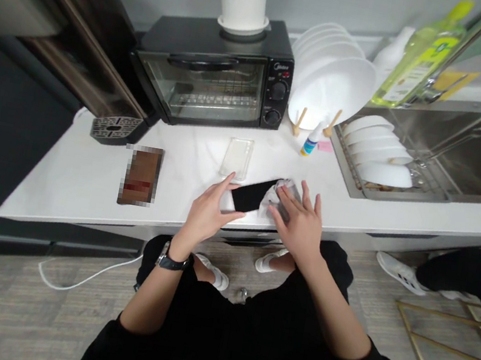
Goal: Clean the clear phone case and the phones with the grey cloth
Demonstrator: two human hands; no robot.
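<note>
A black smartphone (252,196) lies on the white counter close to its front edge. My left hand (208,208) grips the phone's left end, thumb along the near edge and fingers at the far edge. Bunched over the phone's right end is a light grey cloth (268,200). My right hand (300,224) presses that cloth down with its fingertips, the other fingers somewhat spread. A clear phone case (237,158) rests just behind the phone. Behind my right hand stands a small spray bottle (311,141) with a blue and yellow label.
A toaster oven (212,74) stands at the back, with white plates (330,87) on its right. Farther right, a sink (458,149) has bowls (379,151) in a rack. A partly pixelated brown object (142,176) lies left. Another person's shoe (400,272) shows below.
</note>
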